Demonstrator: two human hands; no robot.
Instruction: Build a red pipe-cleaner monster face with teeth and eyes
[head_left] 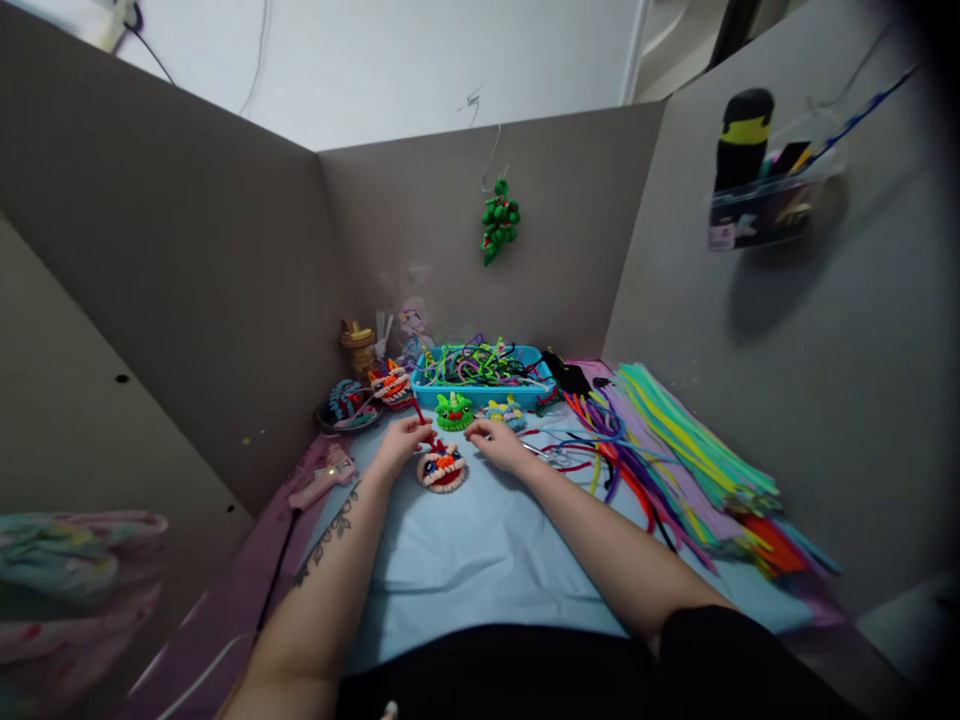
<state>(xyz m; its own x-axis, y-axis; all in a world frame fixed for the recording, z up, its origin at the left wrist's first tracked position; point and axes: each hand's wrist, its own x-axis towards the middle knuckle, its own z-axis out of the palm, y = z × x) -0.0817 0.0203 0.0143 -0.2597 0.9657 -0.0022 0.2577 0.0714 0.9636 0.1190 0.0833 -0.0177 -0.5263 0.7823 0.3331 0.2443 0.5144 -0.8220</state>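
Note:
My left hand [405, 442] is closed in a pinch on a red pipe cleaner [420, 410], which sticks up past the fingertips. Just below the fingers lies a lion-like head [442, 470] made of pipe cleaners, with a red mouth, white trim and an orange nose. My right hand [493, 442] is across from it, thumb and fingers drawn together; whatever is between them is too small to make out. Between and behind the hands sits a green pipe-cleaner head [454, 412]. A yellow and blue one [504, 412] lies behind my right hand.
A blue tray [480, 397] of pipe-cleaner scraps stands at the back. Bundles of coloured pipe cleaners [675, 430] lie right, beside scissors [544, 455]. A pink glue gun [322, 485] and a dark bowl [349, 425] are left. Grey panels [420, 220] enclose the table.

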